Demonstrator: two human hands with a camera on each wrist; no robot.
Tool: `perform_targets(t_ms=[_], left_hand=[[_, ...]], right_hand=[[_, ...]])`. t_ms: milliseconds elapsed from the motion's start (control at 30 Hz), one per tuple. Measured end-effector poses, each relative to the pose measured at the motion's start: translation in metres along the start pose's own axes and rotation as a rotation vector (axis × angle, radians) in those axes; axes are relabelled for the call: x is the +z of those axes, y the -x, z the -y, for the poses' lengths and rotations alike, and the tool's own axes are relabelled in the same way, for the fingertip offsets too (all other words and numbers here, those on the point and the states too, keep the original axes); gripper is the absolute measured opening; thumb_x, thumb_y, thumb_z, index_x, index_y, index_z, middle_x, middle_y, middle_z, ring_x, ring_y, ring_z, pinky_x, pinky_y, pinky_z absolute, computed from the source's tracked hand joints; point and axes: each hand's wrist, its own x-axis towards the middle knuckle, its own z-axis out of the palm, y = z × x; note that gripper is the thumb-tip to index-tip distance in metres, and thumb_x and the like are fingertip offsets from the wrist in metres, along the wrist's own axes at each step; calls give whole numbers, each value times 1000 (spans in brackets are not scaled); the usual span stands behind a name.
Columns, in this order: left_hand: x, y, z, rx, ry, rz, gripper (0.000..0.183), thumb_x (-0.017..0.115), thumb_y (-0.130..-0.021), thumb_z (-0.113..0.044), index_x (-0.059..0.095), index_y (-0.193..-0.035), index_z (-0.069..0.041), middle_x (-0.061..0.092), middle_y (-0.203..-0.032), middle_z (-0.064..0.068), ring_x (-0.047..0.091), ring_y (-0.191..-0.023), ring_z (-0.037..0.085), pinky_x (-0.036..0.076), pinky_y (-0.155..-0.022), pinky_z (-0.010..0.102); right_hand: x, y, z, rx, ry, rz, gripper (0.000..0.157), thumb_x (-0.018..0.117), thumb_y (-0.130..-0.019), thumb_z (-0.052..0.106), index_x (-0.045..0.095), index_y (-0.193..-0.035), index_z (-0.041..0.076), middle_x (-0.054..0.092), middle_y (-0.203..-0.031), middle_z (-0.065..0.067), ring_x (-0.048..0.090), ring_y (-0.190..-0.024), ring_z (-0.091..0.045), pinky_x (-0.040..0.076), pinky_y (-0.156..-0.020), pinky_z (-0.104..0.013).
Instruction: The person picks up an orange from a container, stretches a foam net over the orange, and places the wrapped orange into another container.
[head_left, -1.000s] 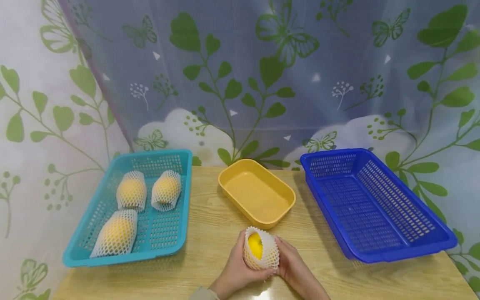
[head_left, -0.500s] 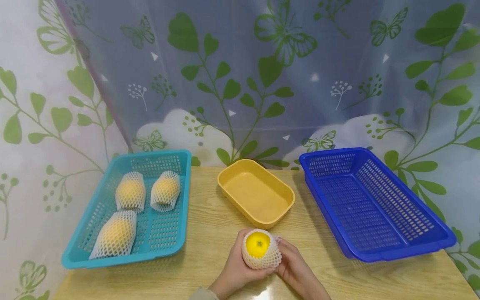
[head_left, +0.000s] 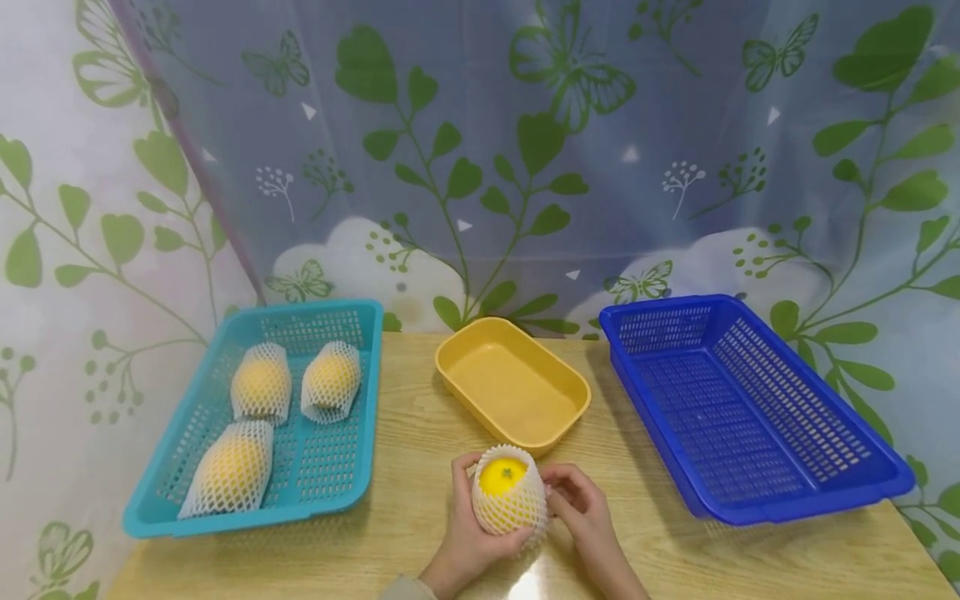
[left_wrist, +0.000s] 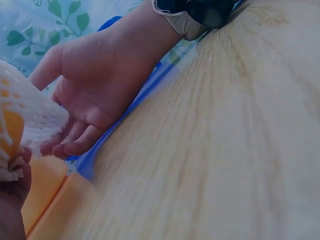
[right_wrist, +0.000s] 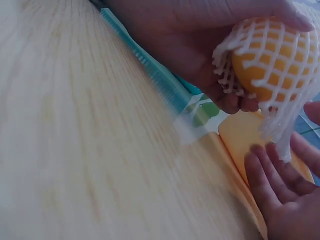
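A round yellow fruit (head_left: 501, 476) with a small stem end sits in a white foam net sleeve (head_left: 512, 510), its top bare in the opening. My left hand (head_left: 471, 529) grips the sleeved fruit from the left, thumb across the front. My right hand (head_left: 588, 521) is at the sleeve's right side, thumb and forefinger pinching its edge. In the right wrist view a stretched tail of the net (right_wrist: 281, 142) hangs down among the right hand's fingers (right_wrist: 260, 177). The left wrist view shows the right palm (left_wrist: 97, 92) behind the sleeve.
A teal basket (head_left: 372, 417) at left holds three more yellow fruits in foam nets, including one near its front (head_left: 232, 467). Beyond my hands stands a yellow tray (head_left: 517, 392), and at right a dark blue basket (head_left: 652, 442). A patterned curtain (head_left: 480, 167) hangs behind the wooden table (head_left: 420, 467).
The fruit has tilted upright, its stem end now facing up, and moved slightly left and away from me. My right hand has shifted from cupping the sleeve to its edge, fingers more bent.
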Motion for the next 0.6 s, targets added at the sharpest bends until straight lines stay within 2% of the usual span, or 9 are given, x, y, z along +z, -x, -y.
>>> perform_targets(t_ms=[67, 133, 233, 300, 367, 433, 500, 600], left_hand=[[-1, -1, -1, -2, 15, 0, 91, 82, -63, -5, 21, -131, -8, 47, -124, 15, 57, -105, 23, 49, -88, 34], [-1, -2, -2, -15, 50, 16, 91, 81, -64, -3, 22, -132, -8, 47, -124, 17, 58, -104, 26, 50, -87, 37], [0, -2, -3, -71, 99, 52, 93, 80, -65, -1, 19, -135, -11, 47, -122, 21, 59, -101, 29, 52, -82, 40], [0, -2, -3, -140, 131, 71, 94, 80, -67, -3, 17, -135, -15, 46, -121, 23, 60, -99, 30, 53, -80, 41], [0, -1, -3, -203, 148, 84, 92, 79, -69, -6, 16, -135, -18, 45, -121, 22, 60, -98, 30, 54, -78, 41], [0, -1, -3, -241, 165, 95, 87, 77, -70, -9, 18, -133, -18, 44, -122, 20, 60, -98, 28, 53, -78, 40], [-1, -2, -1, -225, 154, 95, 80, 76, -72, -12, 24, -132, -15, 46, -121, 18, 59, -98, 26, 53, -79, 39], [-2, -2, 1, -162, 141, 98, 70, 74, -74, -15, 33, -130, -9, 51, -116, 15, 59, -96, 22, 52, -81, 36]], right_hand=[[0, 0, 1, -107, 77, -7, 15, 57, -90, 2, 59, -104, -3, 60, -99, -11, 60, -89, -15, 50, -77, -27], [0, -1, 1, -216, 103, 9, 15, 55, -90, -2, 61, -104, -2, 59, -103, -13, 58, -96, -17, 48, -81, -27], [0, 0, 3, -328, 0, 93, 24, 45, -91, -9, 56, -112, -9, 58, -109, -17, 56, -102, -20, 48, -85, -29], [1, 0, 3, -351, -97, 160, 29, 39, -92, -10, 51, -118, -14, 58, -113, -18, 56, -106, -21, 48, -87, -30], [2, 1, 3, -337, -197, 217, 33, 34, -92, -10, 45, -122, -17, 58, -115, -18, 57, -107, -22, 48, -89, -31], [2, 1, 3, -322, -249, 245, 34, 33, -92, -10, 43, -124, -17, 59, -117, -16, 56, -109, -21, 48, -89, -31], [1, 1, 2, -325, -289, 267, 36, 32, -90, -12, 42, -124, -17, 58, -118, -16, 56, -109, -22, 47, -91, -31], [1, 0, 0, -331, -364, 313, 39, 30, -87, -16, 41, -125, -16, 56, -119, -16, 55, -110, -23, 46, -92, -32]])
